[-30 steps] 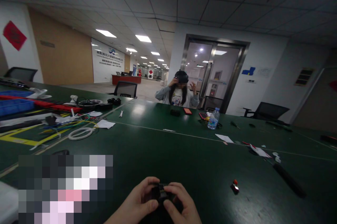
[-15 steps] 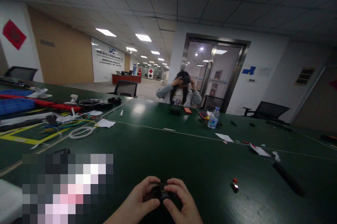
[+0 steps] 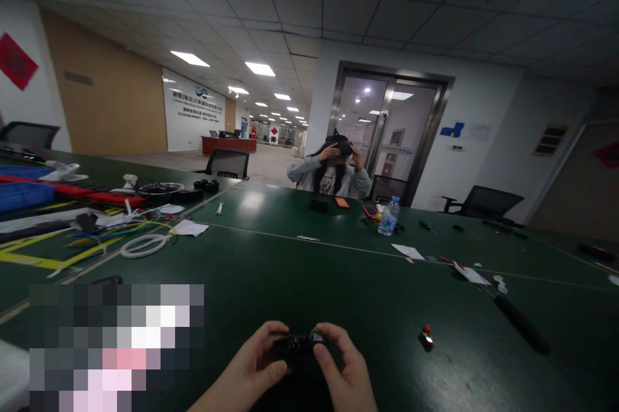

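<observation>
At the bottom edge of the view my left hand (image 3: 254, 370) and my right hand (image 3: 345, 373) are both closed on a small black device (image 3: 296, 347), pinching it from either side just above the dark green table (image 3: 300, 283). The device is partly hidden by my fingers. A small red and black part (image 3: 426, 337) lies on the table to the right of my hands.
Across the table a person (image 3: 330, 170) has both hands raised to a head-worn device. A water bottle (image 3: 388, 216), papers (image 3: 410, 251) and a black tool (image 3: 517, 318) lie to the right. Cables, a white ring (image 3: 144, 245) and blue bins (image 3: 24, 195) crowd the left.
My fingers have shifted slightly on the black device. The person opposite has brought both hands up to the head-worn device. The view has tilted a little.
</observation>
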`<state>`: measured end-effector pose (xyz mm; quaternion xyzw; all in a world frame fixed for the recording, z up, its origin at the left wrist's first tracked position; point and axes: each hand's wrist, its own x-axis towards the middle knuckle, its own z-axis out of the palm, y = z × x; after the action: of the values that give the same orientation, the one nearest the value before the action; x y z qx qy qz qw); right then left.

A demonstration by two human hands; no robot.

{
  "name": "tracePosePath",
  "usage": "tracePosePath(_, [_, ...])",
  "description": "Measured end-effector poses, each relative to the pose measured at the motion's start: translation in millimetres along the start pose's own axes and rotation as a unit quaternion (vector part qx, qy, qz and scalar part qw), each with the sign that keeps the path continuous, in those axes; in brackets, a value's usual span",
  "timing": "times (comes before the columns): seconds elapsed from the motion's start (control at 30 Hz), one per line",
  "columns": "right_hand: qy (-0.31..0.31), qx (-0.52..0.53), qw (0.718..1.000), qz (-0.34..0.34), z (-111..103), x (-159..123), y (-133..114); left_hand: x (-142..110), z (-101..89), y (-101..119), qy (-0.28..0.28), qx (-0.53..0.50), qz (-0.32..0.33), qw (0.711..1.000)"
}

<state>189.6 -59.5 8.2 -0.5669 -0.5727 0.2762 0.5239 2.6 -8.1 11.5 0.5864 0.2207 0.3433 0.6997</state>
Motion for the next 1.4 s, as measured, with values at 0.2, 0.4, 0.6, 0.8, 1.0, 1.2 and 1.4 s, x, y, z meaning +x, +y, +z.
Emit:
tracePosePath(0.2, [0.044, 0.024, 0.998, 0.049, 0.4, 1.7, 13.4, 1.0, -4.0, -5.3, 0.003, 0.011, 0.012, 1.000])
tracePosePath(0.4, [0.095, 0.076, 0.991, 0.055, -1.8, 2.1, 22.5, 0.4, -6.4, -7.5, 0.012, 0.025, 0.021, 0.999])
tracePosePath(0.6, [0.131, 0.041, 0.987, 0.085, -5.7, 2.4, 22.4, 1.0, -6.8, -7.3, 0.023, 0.017, 0.012, 1.000])
tracePosePath(0.8, [0.163, 0.047, 0.980, 0.107, -5.4, 2.3, 16.9, 4.5, -7.7, -8.1, 0.004, -0.002, 0.014, 1.000])
tracePosePath(1.0, [0.164, 0.035, 0.977, 0.130, -6.3, 4.1, 22.6, 2.4, -2.7, 2.6, 0.012, -0.011, -0.001, 1.000])
tracePosePath(1.2, [0.157, 0.056, 0.975, 0.144, -5.7, 4.6, 20.9, 2.2, -2.3, 3.1, 0.015, 0.000, 0.000, 1.000])
tracePosePath(1.4, [0.161, 0.087, 0.971, 0.153, -3.6, 5.5, 15.5, 3.4, -6.7, -6.1, 0.025, -0.004, 0.012, 1.000])
